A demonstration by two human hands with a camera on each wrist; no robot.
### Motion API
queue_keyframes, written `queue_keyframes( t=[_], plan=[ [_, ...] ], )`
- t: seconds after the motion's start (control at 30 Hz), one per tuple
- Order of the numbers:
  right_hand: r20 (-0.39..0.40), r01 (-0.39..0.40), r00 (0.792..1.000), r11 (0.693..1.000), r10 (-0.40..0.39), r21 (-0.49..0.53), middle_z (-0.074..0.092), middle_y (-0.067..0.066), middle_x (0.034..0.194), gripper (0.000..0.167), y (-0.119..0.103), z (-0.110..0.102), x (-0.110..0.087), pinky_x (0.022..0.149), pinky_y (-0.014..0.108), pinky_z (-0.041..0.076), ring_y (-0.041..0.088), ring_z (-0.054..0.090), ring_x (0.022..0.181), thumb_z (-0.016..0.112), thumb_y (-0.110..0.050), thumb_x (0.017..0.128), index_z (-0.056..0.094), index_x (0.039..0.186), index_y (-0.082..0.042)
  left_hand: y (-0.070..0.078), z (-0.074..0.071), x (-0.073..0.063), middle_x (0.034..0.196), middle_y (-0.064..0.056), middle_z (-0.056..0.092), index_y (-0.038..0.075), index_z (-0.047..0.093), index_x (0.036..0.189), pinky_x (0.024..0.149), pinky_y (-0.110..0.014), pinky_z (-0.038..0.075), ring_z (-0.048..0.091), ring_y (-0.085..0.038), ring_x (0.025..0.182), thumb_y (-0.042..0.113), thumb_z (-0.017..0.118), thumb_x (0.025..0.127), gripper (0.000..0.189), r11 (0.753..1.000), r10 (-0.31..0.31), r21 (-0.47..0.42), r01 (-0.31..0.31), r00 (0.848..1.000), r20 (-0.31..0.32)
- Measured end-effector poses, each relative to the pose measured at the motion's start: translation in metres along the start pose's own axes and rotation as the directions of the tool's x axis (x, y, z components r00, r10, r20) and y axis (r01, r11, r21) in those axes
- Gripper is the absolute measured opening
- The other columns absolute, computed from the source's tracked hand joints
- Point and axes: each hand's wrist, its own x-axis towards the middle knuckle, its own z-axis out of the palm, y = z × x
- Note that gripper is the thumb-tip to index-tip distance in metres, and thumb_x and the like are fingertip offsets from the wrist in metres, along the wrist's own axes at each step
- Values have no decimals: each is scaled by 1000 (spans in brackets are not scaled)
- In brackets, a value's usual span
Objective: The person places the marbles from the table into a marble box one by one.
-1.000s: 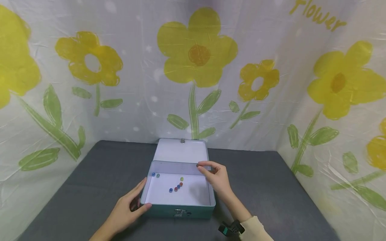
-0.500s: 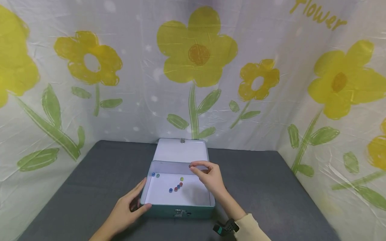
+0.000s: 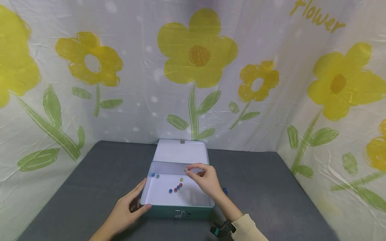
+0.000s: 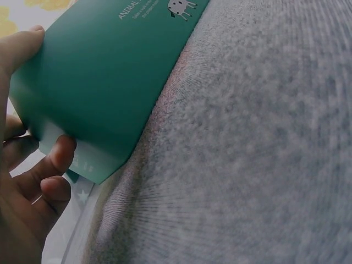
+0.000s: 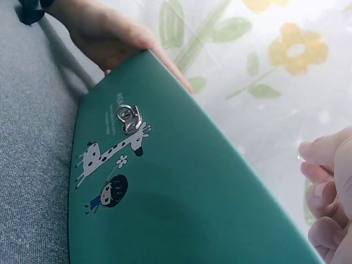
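A green tin box with a white inside and its lid tipped back stands on the table. My left hand holds its front left corner, thumb at the front rim and fingers along the left side. Between thumb and forefinger, my right hand pinches a small glass marble above the back of the box. Its colour is hard to tell. Inside lie several marbles: a blue one and a green one at the back left, a yellow-green one, and red and blue ones near the middle.
Blue marbles lie on the dark grey tablecloth right of the box, partly behind the right forearm. A flower-printed curtain surrounds the table at the back and sides. A metal clasp sits on the box front.
My right hand has moved left over the box with the marble, uncovering the blue marbles on the table. The left hand and the box have stayed put.
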Motion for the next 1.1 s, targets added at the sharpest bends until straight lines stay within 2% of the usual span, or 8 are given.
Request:
queue_keyframes(
  t=[0.2, 0.33, 0.53, 0.97, 1.1],
  plan=[
    [-22, -11, 1000, 1000, 10, -2, 79, 5, 115, 16, 0, 0, -1, 46, 21, 29, 1, 33, 43, 80, -19, 97, 83, 111, -13, -1, 1, -1, 150, -15, 59, 12, 48, 160, 57, -22, 43, 46, -2, 68, 30, 87, 90, 82, 1000, -4, 2, 4, 1000, -6],
    [-27, -7, 1000, 1000, 7, 0, 79, 4, 114, 15, 0, 0, -1, 46, 22, 29, 2, 33, 43, 80, -19, 97, 83, 111, -15, -1, 1, -1, 153, -16, 57, 12, 48, 160, 56, -22, 43, 46, -2, 68, 29, 87, 90, 82, 1000, -10, -2, 10, 1000, -4],
    [-30, 7, 1000, 1000, -7, 10, 79, 6, 113, 20, -3, -3, -2, 46, 21, 28, 3, 33, 44, 80, -17, 97, 81, 114, -5, -1, 1, -1, 159, -17, 52, 11, 48, 160, 56, -22, 43, 45, -2, 67, 30, 86, 91, 81, 1000, -3, 3, 3, 1000, -3],
    [-94, 5, 996, 1000, -3, 25, 79, 10, 110, 17, 7, -20, -10, 44, 21, 27, 3, 30, 43, 81, -14, 96, 82, 112, -10, -2, 1, 0, 157, -18, 53, 9, 49, 159, 55, -22, 43, 46, -2, 66, 28, 87, 90, 81, 999, 37, 3, -37, 999, -23],
    [-121, -5, 993, 1000, 7, 18, 78, 12, 104, 18, 10, -30, -15, 44, 20, 27, 2, 27, 43, 81, -12, 95, 82, 113, -9, -2, 1, 0, 158, -19, 52, 8, 49, 159, 55, -22, 43, 45, -2, 66, 28, 87, 90, 81, 999, 44, -2, -44, 999, -23]
  ],
)
